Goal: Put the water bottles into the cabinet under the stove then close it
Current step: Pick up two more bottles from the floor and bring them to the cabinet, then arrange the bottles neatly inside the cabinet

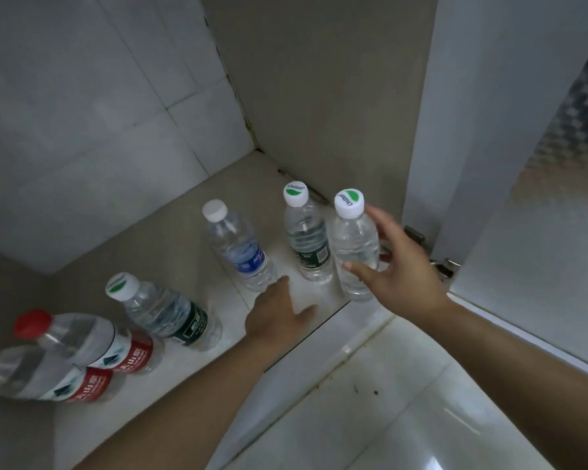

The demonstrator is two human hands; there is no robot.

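Observation:
Several water bottles stand on the cabinet floor (197, 198). An unlabelled bottle with a green-and-white cap (353, 245) stands at the right front; my right hand (398, 262) is spread around it, thumb in front, fingers behind, seemingly not clamped on it. Behind it is a green-labelled bottle (308, 239). A blue-labelled bottle (241, 249) stands in the middle, and my left hand (279, 313) rests open on the floor just in front of it. Another green-labelled bottle (165, 313) and two red-capped bottles (92, 340) (45, 378) stand at the left.
The open cabinet door (537, 212) with frosted glass stands at the right, its hinges (445, 266) close to my right hand. Tiled cabinet walls (82, 130) close the back and left. Glossy white floor tiles (404, 412) lie in front of the cabinet sill.

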